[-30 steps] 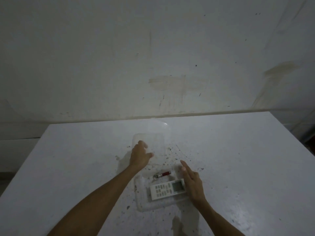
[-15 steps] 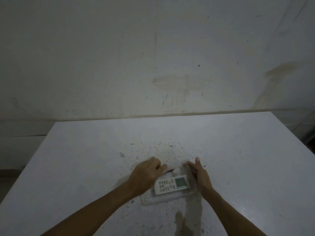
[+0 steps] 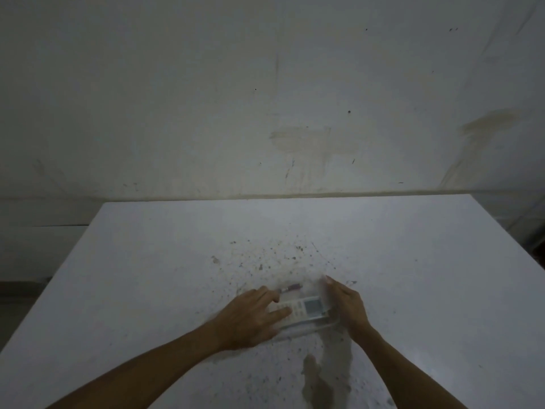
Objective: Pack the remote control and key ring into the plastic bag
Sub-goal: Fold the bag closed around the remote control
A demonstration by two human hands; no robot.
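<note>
The white remote control (image 3: pixel 311 307) with a grey screen lies inside the clear plastic bag (image 3: pixel 306 328) on the white table (image 3: pixel 141 276). Just beyond it in the bag is the key ring (image 3: pixel 290 288), a small red and silver piece. My left hand (image 3: pixel 250 317) lies flat on the bag's left part, fingers spread over the remote's button end. My right hand (image 3: pixel 348 305) stands on its edge against the bag's right end, fingers straight. The bag's left side is hidden under my left hand.
The table is speckled with dark spots around the bag, and a brownish stain (image 3: pixel 321 376) lies near its front. A stained wall (image 3: pixel 295 113) rises behind the far edge. The table's left edge (image 3: pixel 59 276) drops off to the floor.
My left hand brought the bag's far flap back over the remote and now rests flat on it. The right hand moved from on top of the bag to its right end.
</note>
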